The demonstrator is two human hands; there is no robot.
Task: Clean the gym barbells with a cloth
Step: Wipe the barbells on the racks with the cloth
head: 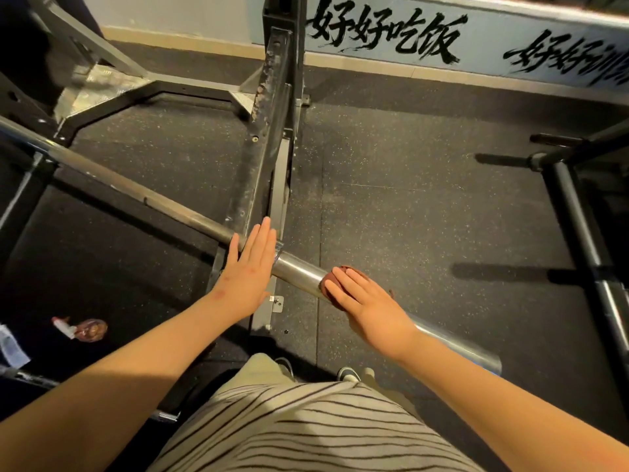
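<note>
- dark speckled rubber floor [408, 199]; pale wall banner [483, 46] reads "好好吃饭".
- left hand [250, 272] flat, fingers straight, on barbell [296, 269].
- right hand [369, 310] seemingly curled round brown cloth [346, 268] on barbell.

Bare steel barbell [296, 270], horizontal; brown cloth [343, 267] bunched on its sleeve.
</note>
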